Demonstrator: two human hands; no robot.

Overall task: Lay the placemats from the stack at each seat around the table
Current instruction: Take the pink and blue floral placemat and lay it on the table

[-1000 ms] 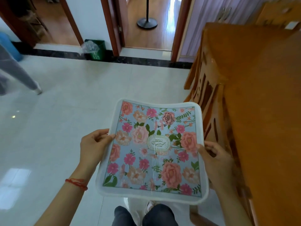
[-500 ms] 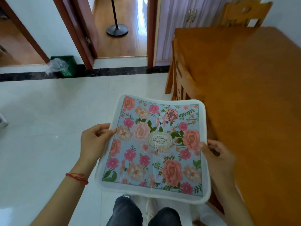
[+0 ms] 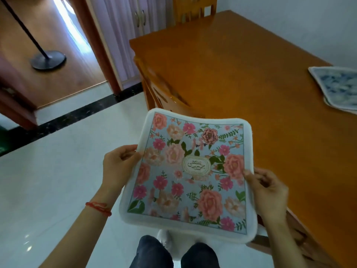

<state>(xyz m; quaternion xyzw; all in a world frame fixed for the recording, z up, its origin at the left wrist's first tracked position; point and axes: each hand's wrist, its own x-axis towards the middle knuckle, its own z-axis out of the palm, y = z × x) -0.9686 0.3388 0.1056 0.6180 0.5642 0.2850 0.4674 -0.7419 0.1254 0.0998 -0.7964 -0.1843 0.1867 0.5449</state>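
I hold a floral placemat (image 3: 190, 175) with a white border, pink and peach flowers on pale blue, flat in front of me above the floor. My left hand (image 3: 117, 164) pinches its left edge and my right hand (image 3: 265, 187) grips its right edge. The orange wooden table (image 3: 241, 74) stretches to the right and ahead; the mat's right side hangs just at the table's near edge. A stack of blue-and-white placemats (image 3: 337, 88) lies on the table at the far right, partly cut off by the frame.
A wooden chair (image 3: 162, 93) is pushed in at the table's left side, right behind the mat. Another chair (image 3: 191, 10) stands at the far end. A black floor stand (image 3: 48, 59) sits in the doorway at the upper left. White tile floor lies to my left.
The view has swung to the right and I have come closer to the table, so the placemats on the table now show. My hands keep the same hold on the floral mat.
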